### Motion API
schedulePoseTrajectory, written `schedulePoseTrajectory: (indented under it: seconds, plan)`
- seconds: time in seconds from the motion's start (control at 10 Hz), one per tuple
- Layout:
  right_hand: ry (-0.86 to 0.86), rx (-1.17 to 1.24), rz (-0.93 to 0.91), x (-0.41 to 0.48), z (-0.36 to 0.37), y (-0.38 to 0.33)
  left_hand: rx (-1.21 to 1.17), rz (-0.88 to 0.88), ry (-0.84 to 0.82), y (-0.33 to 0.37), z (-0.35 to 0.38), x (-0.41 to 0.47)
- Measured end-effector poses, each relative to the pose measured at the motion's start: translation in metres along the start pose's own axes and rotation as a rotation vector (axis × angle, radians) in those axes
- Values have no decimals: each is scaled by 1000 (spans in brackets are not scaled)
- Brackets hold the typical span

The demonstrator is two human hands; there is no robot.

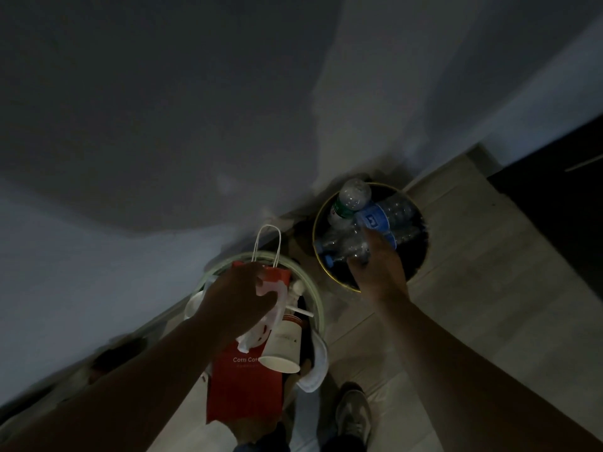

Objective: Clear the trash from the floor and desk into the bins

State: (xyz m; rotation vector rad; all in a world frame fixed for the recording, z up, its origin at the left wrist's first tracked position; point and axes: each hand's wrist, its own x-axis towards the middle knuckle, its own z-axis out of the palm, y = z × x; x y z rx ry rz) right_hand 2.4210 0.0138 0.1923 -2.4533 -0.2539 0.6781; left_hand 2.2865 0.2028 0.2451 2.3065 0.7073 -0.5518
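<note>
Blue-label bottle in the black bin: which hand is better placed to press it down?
Right. The right hand touches the blue-label bottle over the black bin; the left hand is over the green-rimmed bin, gripping white trash.
</note>
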Motion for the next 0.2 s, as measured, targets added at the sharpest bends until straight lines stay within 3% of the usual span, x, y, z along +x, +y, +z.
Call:
schedulePoseTrajectory:
  seconds: [0.2]
  plan:
    - [-39,-96,52,-6,-4,-1,-5,-37,-8,6,-7,0]
